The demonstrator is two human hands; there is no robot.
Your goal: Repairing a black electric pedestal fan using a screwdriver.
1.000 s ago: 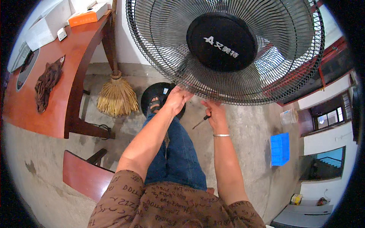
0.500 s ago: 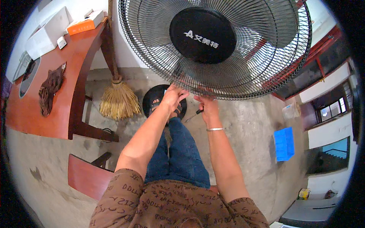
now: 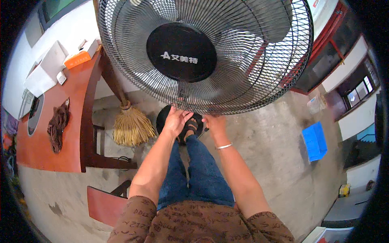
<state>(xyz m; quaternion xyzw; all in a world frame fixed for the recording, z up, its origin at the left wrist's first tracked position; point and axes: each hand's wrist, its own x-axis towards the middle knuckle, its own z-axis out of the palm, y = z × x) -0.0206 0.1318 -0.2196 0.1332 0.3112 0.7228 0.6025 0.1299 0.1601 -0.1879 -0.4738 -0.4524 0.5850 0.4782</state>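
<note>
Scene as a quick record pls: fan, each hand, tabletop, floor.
fan: black, wire-caged
left hand: at fan's lower edge, contact unclear
right hand: at the same edge, holding dark-handled tool, mostly hidden
table: brown cloth, white box, orange-and-white box
floor: straw broom, blue bin

A broom (image 3: 133, 126) and a table (image 3: 77, 101) bearing a cloth (image 3: 58, 128) stand left of the fan (image 3: 181, 52), a crate (image 3: 315, 141) right.
</note>
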